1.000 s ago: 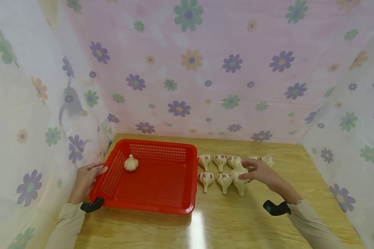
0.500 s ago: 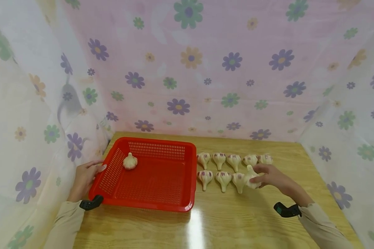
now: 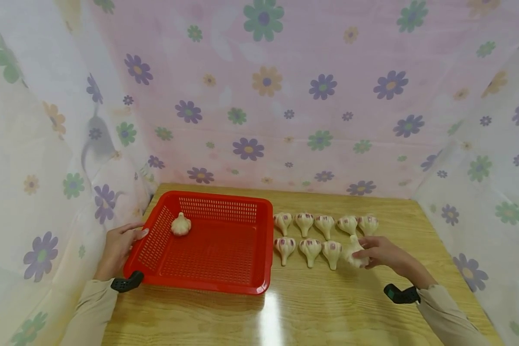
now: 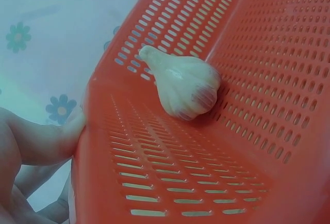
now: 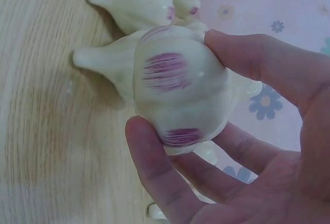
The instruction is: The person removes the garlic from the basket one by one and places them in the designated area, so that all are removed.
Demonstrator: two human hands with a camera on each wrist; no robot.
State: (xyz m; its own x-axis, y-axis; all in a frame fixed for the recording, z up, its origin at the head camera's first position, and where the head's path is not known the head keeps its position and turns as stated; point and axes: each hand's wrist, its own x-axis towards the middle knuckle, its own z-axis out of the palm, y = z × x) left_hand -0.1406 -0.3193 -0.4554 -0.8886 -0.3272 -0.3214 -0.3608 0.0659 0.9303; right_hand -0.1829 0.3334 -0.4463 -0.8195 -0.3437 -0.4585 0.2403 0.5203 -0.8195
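My right hand pinches a white garlic bulb between thumb and fingers, at the right end of the front row on the table. Up close in the right wrist view, purple streaks mark this bulb's rounded base, and its stem points away from the camera. My left hand grips the left rim of a red plastic basket, thumb against the outer edge in the left wrist view. One garlic bulb lies inside, near the basket's left wall. Beside the held bulb sits the front row's third garlic bulb.
Two rows of garlic bulbs lie on the wooden table, right of the basket, stems mostly toward the front. The back row's last bulb is just beyond my right hand. Flowered cloth encloses the back and both sides.
My right hand has moved right and slightly down with the garlic bulb, from over the front row's third bulb to beside it. The left hand and basket stay in place.
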